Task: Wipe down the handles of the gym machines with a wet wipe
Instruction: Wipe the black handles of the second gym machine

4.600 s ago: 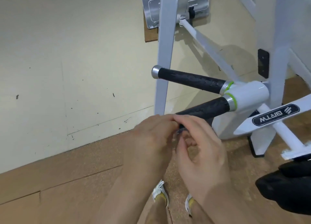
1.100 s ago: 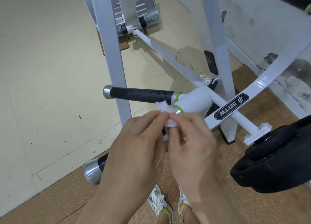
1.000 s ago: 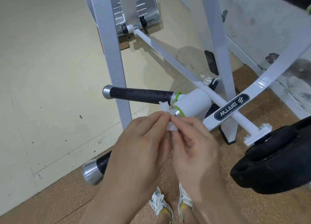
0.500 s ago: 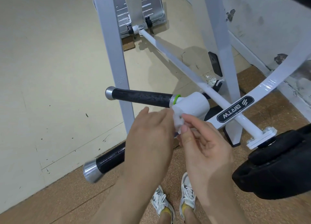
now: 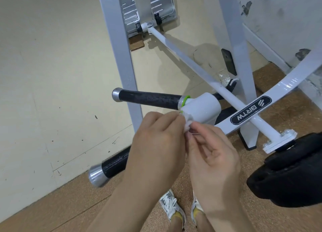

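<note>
While both hands meet just beside the white hub [image 5: 202, 108], left hand [image 5: 156, 144] and right hand [image 5: 214, 158] each pinch the wet wipe [image 5: 187, 125] with curled fingers; wipe mostly hidden, probably bunched; near handle [image 5: 113, 167] passes behind left hand; far handle [image 5: 149, 99] untouched.

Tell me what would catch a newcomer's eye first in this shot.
In the middle, the left hand and right hand pinch a small white wet wipe between them. Just beyond, two black handles jut leftward from a white hub: the upper handle in full view, the lower handle partly behind the left hand. A black pad sits at the right edge.
</note>
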